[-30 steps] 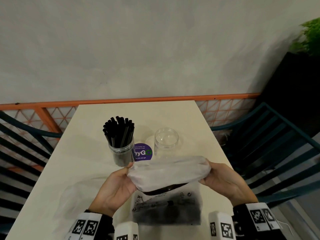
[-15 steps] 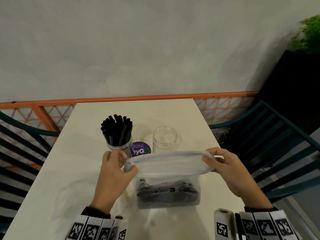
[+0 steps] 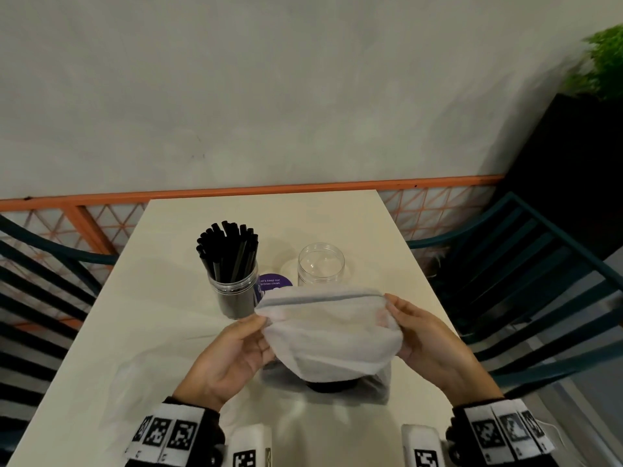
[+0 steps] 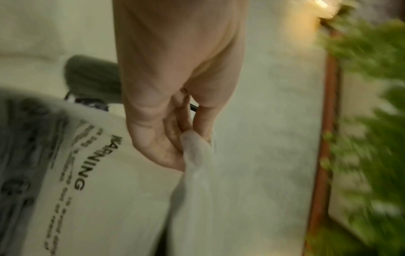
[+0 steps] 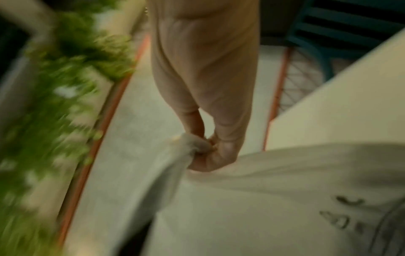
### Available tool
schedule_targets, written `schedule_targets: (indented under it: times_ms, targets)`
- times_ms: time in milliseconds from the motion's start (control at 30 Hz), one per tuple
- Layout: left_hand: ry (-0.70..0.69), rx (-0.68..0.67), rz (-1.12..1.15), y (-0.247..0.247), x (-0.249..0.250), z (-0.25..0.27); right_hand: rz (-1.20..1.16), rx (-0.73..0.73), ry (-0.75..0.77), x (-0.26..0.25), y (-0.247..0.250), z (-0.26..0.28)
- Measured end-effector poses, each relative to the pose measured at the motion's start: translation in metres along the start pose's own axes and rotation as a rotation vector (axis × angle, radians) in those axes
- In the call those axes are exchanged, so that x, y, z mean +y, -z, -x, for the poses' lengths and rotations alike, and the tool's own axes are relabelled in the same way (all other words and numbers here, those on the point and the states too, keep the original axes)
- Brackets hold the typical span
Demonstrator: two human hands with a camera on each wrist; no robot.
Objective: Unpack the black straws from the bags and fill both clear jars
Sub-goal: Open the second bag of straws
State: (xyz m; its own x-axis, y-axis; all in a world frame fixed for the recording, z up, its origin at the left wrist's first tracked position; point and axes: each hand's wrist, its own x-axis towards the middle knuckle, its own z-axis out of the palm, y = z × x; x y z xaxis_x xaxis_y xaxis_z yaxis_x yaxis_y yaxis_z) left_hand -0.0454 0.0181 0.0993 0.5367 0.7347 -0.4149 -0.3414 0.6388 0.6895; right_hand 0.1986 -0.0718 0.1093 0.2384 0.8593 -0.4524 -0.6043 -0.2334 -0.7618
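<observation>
The left hand [image 3: 236, 358] and the right hand [image 3: 428, 345] each pinch one end of the mouth of the frosted bag [image 3: 332, 335], pulling it wide between them, so its long opening runs from hand to hand. The black straws [image 3: 332, 385] lie dark at the bottom of the bag, below the two grips. Just beyond the right-hand grip stands the empty jar [image 3: 321, 264], and beyond the left-hand grip the jar already full of straws [image 3: 232, 288]; past them the table [image 3: 168, 318] has free room.
</observation>
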Motion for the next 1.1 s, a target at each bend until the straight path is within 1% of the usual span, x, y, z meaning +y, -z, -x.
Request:
schedule_targets:
  times_ms: [67, 133, 200, 300, 367, 433, 500, 600, 667, 700, 767, 833, 900, 1000, 1067, 1100]
  targets:
    - [0.065, -0.032, 0.092, 0.004, 0.001, 0.001, -0.159, -0.006, -0.085, -0.003, 0.006, -0.001]
    - [0.13, -0.067, 0.131, 0.008, 0.002, 0.0, -0.229, -0.025, -0.096, -0.006, 0.012, -0.002]
    - [0.176, -0.097, 0.119, 0.008, 0.003, 0.001, -0.286, -0.03, -0.094, -0.01, 0.017, -0.002]
    - [0.18, -0.125, 0.073, 0.004, -0.001, 0.002, -0.322, -0.055, -0.08, -0.018, 0.02, 0.004]
    - [0.132, -0.153, 0.022, 0.0, -0.003, 0.006, -0.299, -0.094, -0.004, -0.019, 0.021, 0.008]
    - [0.054, -0.133, -0.122, -0.002, -0.002, 0.009, -0.166, -0.107, 0.062, -0.015, 0.024, 0.01]
    - [-0.025, -0.058, -0.343, -0.004, -0.002, 0.01, 0.101, -0.051, 0.106, -0.007, 0.021, 0.012]
    - [-0.133, 0.167, -0.611, -0.001, -0.007, 0.007, 0.392, 0.067, 0.208, 0.001, 0.015, 0.01]
    - [-0.182, 0.334, -0.898, -0.001, -0.008, 0.006, 0.569, 0.157, 0.313, 0.003, 0.015, 0.006]
    - [-0.198, 0.384, -1.029, 0.0, -0.007, 0.007, 0.655, 0.191, 0.36, 0.004, 0.016, 0.006]
    - [-0.286, 0.435, -1.175, 0.001, -0.005, 0.01, 0.8, 0.232, 0.429, 0.004, 0.018, 0.006]
    - [-0.398, 0.393, -1.23, 0.001, -0.002, 0.013, 0.905, 0.289, 0.451, 0.007, 0.018, 0.008]
    - [-0.405, 0.304, -1.265, -0.003, -0.001, 0.015, 0.927, 0.317, 0.424, 0.012, 0.016, 0.01]
    - [-0.35, 0.202, -1.28, -0.01, -0.005, 0.015, 0.884, 0.213, 0.371, 0.019, 0.01, 0.012]
    - [-0.329, 0.181, -1.36, -0.011, -0.011, 0.013, 0.868, 0.135, 0.338, 0.022, 0.005, 0.013]
    - [-0.333, 0.194, -1.429, -0.011, -0.013, 0.012, 0.876, 0.123, 0.339, 0.023, 0.004, 0.013]
